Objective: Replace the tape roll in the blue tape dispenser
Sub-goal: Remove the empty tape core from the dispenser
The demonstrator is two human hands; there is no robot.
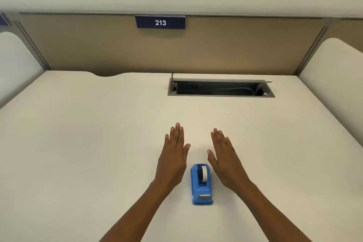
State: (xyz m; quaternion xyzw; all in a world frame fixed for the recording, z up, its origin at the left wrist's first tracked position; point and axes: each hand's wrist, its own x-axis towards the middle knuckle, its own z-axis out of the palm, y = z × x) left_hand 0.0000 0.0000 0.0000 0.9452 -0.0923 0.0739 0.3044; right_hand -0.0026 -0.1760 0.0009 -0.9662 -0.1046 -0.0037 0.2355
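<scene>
A wide cream worktop (pixel 78 143) fills most of what I can see, bare but for a few things; behind it stands a tan partition panel (pixel 98 49), with pale rounded side screens curving in at either edge; up on the panel hangs a dark blue number plate (pixel 160 22) reading 213 in white; set into the far right part of the worktop is a long grey cable hatch (pixel 221 88), its lid propped open toward the back, a pale cable lying inside the dark recess; a shallow scoop is cut into the worktop's back edge to the left of the hatch

Both forearms reach in from the near edge, bare; the left hand (pixel 173 155) and the right hand (pixel 224 160) are spread flat, palms down, fingers straight and close together, pointing away toward the partition; neither has hold of anything; whether the palms rest on the worktop or float just above it I cannot tell

Between the two wrists, close to each but touching neither, sits the blue tape dispenser (pixel 201 187), lengthwise, its metal cutter (pixel 204 195) at the near end; a tape roll (pixel 204 173) stands upright in its well at the far end, pale tape around a dark hub
</scene>
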